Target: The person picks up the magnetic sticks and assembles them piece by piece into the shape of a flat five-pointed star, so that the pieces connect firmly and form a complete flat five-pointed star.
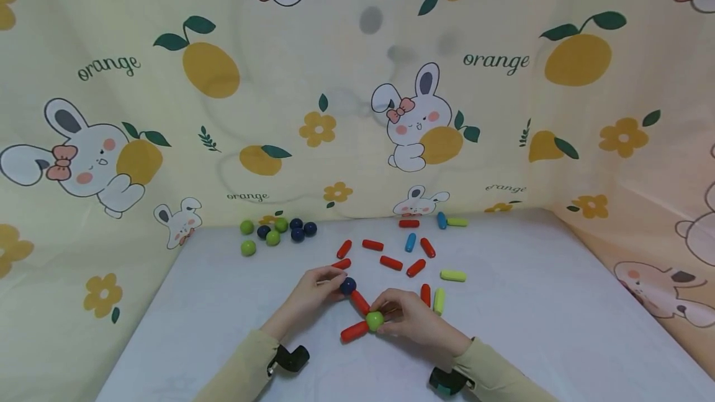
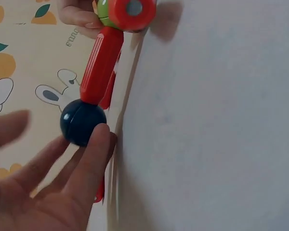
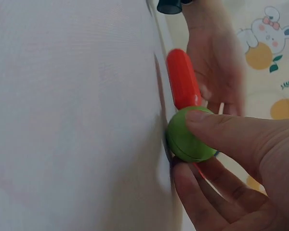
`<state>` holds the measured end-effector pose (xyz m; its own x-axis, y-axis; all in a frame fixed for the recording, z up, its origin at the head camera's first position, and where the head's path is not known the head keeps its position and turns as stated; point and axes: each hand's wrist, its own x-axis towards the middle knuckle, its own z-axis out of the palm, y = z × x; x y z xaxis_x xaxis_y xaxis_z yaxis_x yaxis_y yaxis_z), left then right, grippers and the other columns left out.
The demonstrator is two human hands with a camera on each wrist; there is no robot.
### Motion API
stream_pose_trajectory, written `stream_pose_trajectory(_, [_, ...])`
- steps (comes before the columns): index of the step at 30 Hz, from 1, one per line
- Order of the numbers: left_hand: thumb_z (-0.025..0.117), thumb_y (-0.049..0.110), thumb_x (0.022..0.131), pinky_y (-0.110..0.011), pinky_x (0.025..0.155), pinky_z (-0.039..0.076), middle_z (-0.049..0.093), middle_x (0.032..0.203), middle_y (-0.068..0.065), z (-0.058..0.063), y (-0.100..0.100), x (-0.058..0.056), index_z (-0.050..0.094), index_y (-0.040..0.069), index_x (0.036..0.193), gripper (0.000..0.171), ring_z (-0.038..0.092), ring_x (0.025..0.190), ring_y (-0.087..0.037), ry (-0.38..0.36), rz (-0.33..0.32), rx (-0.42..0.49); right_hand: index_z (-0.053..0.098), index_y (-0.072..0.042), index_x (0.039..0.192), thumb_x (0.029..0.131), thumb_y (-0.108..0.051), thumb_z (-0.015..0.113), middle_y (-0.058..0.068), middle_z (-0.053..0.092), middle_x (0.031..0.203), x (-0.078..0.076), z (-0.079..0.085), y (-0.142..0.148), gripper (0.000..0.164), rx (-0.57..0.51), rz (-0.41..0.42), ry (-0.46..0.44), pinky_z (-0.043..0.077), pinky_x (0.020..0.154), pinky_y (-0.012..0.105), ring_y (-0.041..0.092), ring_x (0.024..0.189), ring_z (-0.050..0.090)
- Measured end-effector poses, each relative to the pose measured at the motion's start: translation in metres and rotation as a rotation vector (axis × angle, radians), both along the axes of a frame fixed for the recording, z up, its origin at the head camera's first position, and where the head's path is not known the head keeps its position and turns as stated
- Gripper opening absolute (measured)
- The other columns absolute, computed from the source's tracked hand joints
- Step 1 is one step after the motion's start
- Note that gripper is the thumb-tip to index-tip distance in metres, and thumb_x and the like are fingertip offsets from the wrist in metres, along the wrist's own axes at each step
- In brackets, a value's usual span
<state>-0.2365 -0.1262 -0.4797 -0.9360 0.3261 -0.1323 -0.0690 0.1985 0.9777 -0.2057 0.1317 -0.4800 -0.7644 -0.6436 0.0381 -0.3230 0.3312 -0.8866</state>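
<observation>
My right hand (image 1: 410, 316) pinches a green ball (image 3: 189, 137) between thumb and fingers. Two red rods join this ball: one red rod (image 1: 354, 332) points toward the lower left, while the other red rod (image 2: 102, 66) runs to a navy ball (image 2: 82, 121). At that navy end, the fingers of my left hand (image 2: 62, 178) lie against the ball, fairly straight, with the thumb lifted away from it. In the head view the left hand (image 1: 314, 293) is beside the navy ball, left of the right hand.
Several loose red rods (image 1: 391, 263) lie beyond the hands, one red rod (image 1: 342, 263) right by the left fingertips. Blue rods (image 1: 410, 242) and yellow-green rods (image 1: 453, 276) lie to the right. Green balls (image 1: 248, 247) and navy balls (image 1: 298, 235) cluster at the back left, before a printed curtain (image 1: 357, 141).
</observation>
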Motion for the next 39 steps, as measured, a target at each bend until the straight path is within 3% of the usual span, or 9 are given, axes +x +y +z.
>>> stream_pose_trajectory(9, [0.030,0.057,0.099,-0.044,0.096,0.046,0.053,0.133,-0.019,0.011,-0.005,-0.002,0.044,-0.005,0.137,0.074,0.055,0.118,-0.033,-0.075,-0.126,0.117,0.063,-0.010,0.111,0.083,-0.015,0.076,-0.002,0.061,0.105,0.002,0.002,-0.004,0.031,0.028,-0.051,-0.027,0.051,0.087,0.030,0.017,0.096,0.059])
stream_pose_trajectory(20, [0.030,0.062,0.097,-0.047,0.098,0.044,0.048,0.136,-0.026,0.014,-0.022,0.000,0.040,-0.005,0.139,0.080,0.050,0.121,-0.040,-0.078,-0.140,0.191,0.062,-0.014,0.112,0.083,-0.017,0.076,-0.005,0.062,0.105,0.000,-0.002,-0.005,0.032,0.034,-0.051,-0.037,0.051,0.085,0.026,0.016,0.094,0.059])
stream_pose_trajectory(25, [0.031,0.057,0.099,-0.050,0.099,0.042,0.045,0.137,-0.029,0.022,-0.037,-0.001,0.043,-0.005,0.137,0.074,0.048,0.121,-0.043,-0.022,-0.138,0.201,0.063,-0.014,0.112,0.083,-0.018,0.076,-0.005,0.061,0.104,-0.002,-0.003,-0.005,0.032,0.037,-0.049,-0.023,0.051,0.083,0.026,0.016,0.094,0.059])
stream_pose_trajectory(29, [0.029,0.047,0.103,-0.055,0.100,0.039,0.047,0.135,-0.028,0.032,-0.056,-0.003,0.045,-0.006,0.135,0.063,0.045,0.123,-0.047,0.071,-0.108,0.243,0.063,-0.014,0.111,0.083,-0.016,0.076,-0.006,0.062,0.104,-0.002,-0.002,-0.005,0.031,0.036,-0.047,-0.011,0.051,0.083,0.027,0.016,0.094,0.059])
stream_pose_trajectory(34, [0.024,0.041,0.105,-0.051,0.099,0.042,0.057,0.126,-0.019,0.047,-0.093,-0.008,0.044,-0.011,0.131,0.061,0.046,0.121,-0.047,0.216,-0.004,0.305,0.063,-0.015,0.108,0.083,-0.015,0.076,-0.005,0.062,0.103,-0.002,-0.003,-0.006,0.029,0.031,-0.041,0.008,0.052,0.083,0.028,0.015,0.093,0.060])
stream_pose_trajectory(39, [0.025,0.038,0.106,-0.039,0.098,0.045,0.063,0.117,-0.007,0.053,-0.135,-0.017,0.047,-0.011,0.127,0.058,0.055,0.116,-0.031,0.301,0.155,0.316,0.064,-0.018,0.105,0.083,-0.018,0.076,-0.006,0.063,0.100,-0.002,-0.004,-0.006,0.026,0.035,-0.036,0.011,0.052,0.082,0.027,0.015,0.091,0.059])
